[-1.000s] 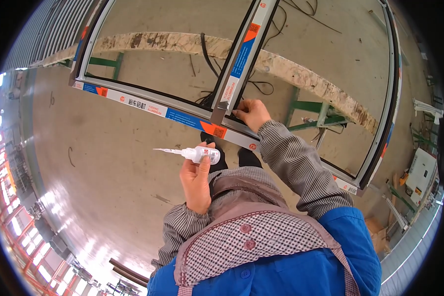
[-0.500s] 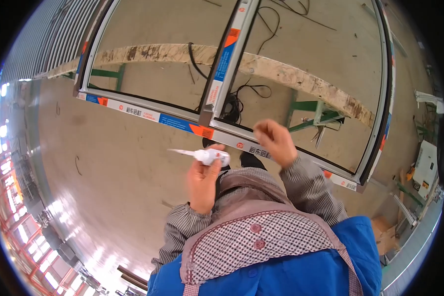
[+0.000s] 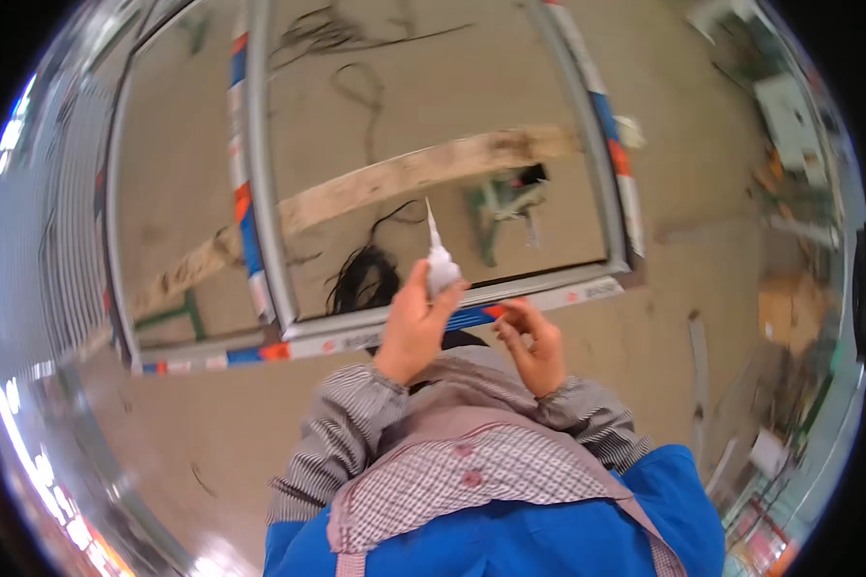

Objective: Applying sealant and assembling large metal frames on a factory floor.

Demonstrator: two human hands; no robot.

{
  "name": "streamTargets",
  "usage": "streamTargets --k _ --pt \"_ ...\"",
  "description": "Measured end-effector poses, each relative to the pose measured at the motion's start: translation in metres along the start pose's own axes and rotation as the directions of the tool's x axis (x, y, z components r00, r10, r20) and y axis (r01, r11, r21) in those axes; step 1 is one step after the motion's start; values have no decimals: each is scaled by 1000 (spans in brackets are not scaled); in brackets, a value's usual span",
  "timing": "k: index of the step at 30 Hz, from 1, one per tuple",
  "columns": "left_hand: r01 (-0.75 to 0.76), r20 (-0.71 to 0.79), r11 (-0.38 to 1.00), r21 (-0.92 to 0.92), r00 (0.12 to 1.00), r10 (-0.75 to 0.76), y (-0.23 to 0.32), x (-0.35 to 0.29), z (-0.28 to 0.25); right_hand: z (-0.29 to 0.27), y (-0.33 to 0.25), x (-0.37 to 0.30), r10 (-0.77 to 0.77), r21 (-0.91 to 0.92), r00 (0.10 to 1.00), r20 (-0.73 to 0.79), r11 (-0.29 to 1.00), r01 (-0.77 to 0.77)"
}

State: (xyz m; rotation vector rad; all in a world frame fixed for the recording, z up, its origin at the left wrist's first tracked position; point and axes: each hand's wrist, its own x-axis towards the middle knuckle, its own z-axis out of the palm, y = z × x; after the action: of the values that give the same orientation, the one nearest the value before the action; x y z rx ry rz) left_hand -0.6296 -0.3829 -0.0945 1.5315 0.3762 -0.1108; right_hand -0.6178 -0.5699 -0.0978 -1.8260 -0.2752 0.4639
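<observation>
A small white glue bottle [image 3: 442, 274] with a long thin nozzle is in my left hand [image 3: 413, 332], fingers wrapped round it. Its nozzle points away from me, over the opening of a metal frame [image 3: 433, 306]. To the right of it, my right hand [image 3: 533, 348] is closed, thumb and fingertips drawn together beside the frame's near edge. Whatever those fingertips may hold is hidden or too small to make out. Printed protective tape in white, blue and orange covers the outer faces of the frame, and a middle bar [image 3: 260, 192] divides it.
The frame lies across a pale, worn beam [image 3: 385, 185] on green supports [image 3: 486, 226]. Dark cable [image 3: 364, 279] lies coiled on the floor below. At the right are a cardboard box [image 3: 789, 313] and a white machine cabinet [image 3: 789, 120]; long ribbed metal lengths [image 3: 53, 192] are at the left.
My view has swung to the right along the frame. The bottle's nozzle has turned from pointing left to pointing away from me, and my hands have come closer together.
</observation>
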Motion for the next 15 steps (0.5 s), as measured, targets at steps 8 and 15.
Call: streamTargets --k 8,15 --pt "-420 395 532 735 903 169 23 78 94 -12 32 -60 156 -1 982 -103 988 -157" --pt "-611 549 297 734 791 269 14 95 151 -11 49 -77 166 52 973 -161 986 -160"
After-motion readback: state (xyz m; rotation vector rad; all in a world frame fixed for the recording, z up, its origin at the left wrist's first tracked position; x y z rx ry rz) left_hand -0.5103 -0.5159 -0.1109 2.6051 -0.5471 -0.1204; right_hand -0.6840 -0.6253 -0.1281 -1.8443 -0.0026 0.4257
